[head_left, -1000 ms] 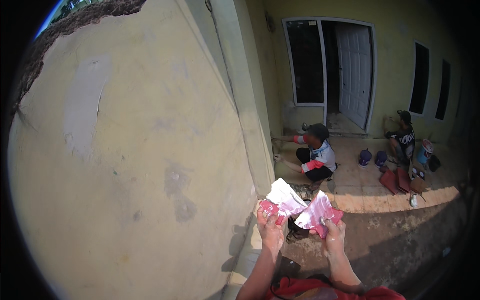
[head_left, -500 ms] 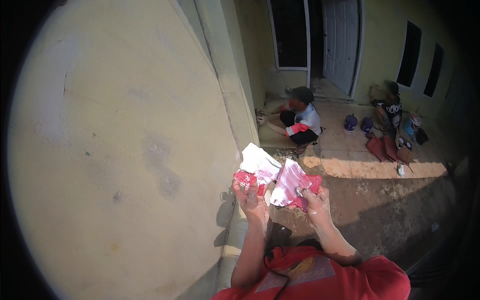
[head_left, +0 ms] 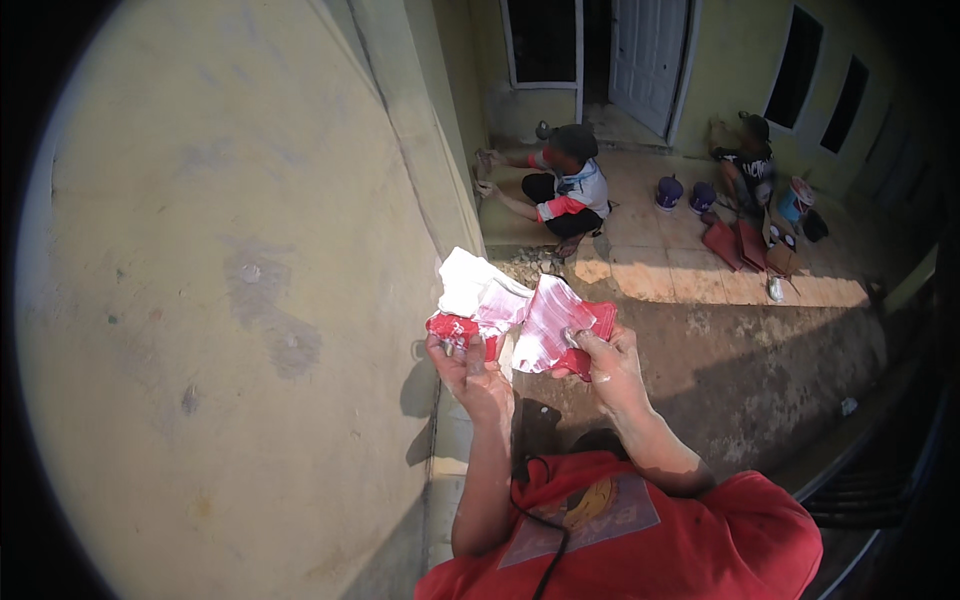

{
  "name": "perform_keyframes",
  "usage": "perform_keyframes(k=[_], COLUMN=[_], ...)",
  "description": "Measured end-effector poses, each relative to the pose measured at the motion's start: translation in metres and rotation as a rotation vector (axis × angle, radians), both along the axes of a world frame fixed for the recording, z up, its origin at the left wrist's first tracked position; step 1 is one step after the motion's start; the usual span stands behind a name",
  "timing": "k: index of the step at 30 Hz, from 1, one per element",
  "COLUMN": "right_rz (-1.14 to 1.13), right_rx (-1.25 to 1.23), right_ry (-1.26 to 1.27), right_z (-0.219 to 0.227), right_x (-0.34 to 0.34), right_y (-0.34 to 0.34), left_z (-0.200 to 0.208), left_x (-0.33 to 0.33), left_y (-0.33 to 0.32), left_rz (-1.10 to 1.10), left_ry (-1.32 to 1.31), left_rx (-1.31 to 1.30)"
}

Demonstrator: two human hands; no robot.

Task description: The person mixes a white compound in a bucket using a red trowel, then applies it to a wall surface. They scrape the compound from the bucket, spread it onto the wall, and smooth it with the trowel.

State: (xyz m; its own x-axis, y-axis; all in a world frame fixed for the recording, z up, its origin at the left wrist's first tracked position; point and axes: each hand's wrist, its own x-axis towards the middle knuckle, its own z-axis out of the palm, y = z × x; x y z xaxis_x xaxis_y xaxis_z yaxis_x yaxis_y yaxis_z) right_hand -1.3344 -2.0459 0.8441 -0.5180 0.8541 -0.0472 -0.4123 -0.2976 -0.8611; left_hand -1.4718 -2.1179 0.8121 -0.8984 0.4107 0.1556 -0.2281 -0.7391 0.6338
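In the middle of the frame, just right of the big yellow wall [head_left: 230, 300], the person in the red shirt [head_left: 640, 530] holds two red-handled trowels up in front of the chest, blades nearly touching. The left hand [head_left: 470, 365] is closed around the red handle of the left trowel [head_left: 475, 300], whose blade carries a thick white lump of plaster or putty; the right hand [head_left: 610, 365] grips the right trowel [head_left: 555, 330], thumb pressed on its smeared, pinkish blade. It looks to me as if the paste is being passed or scraped from one blade to the other, and to do that well the receiving blade should stay flat and a little lower, while the scraping edge is drawn across it at a shallow angle in one steady pull, so the lump does not slide off the outer edge. The grip seems firm enough; wet paste on the fingers could make the handles slippery. As for room, the wall fills the whole left half of the frame and stands very close to the left elbow, its corner edge running down through the centre, so there is little swing on that side. To the right and lower right the brown ground [head_left: 760, 370] lies open and shaded. Toward the upper centre a crouching person [head_left: 565, 185] works at the wall's base, well apart, and in the upper right another person [head_left: 750, 165] sits beside the purple buckets [head_left: 685, 192] near the white door [head_left: 645, 55], also well clear
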Motion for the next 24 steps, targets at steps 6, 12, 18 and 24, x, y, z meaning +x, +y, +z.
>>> perform_keyframes(k=[6, 12, 18, 24], right_rz=[0.009, 0.046, 0.221, 0.365], right_rx=[0.009, 0.011, 0.075, 0.123], right_ry=[-0.021, -0.058, -0.185, -0.237], right_z=[0.002, 0.007, 0.01, -0.011], right_x=[0.0, -0.003, -0.006, -0.012], right_y=[0.001, 0.013, 0.047, 0.08], left_z=[-0.005, 0.003, 0.001, -0.019], left_x=[-0.001, -0.002, -0.014, -0.026], left_y=[-0.002, -0.008, -0.014, -0.01], left_rz=[-0.002, -0.059, -0.126, -0.123], left_ry=[0.032, 0.1, 0.096, 0.187], left_rx=[0.01, -0.03, -0.105, -0.151])
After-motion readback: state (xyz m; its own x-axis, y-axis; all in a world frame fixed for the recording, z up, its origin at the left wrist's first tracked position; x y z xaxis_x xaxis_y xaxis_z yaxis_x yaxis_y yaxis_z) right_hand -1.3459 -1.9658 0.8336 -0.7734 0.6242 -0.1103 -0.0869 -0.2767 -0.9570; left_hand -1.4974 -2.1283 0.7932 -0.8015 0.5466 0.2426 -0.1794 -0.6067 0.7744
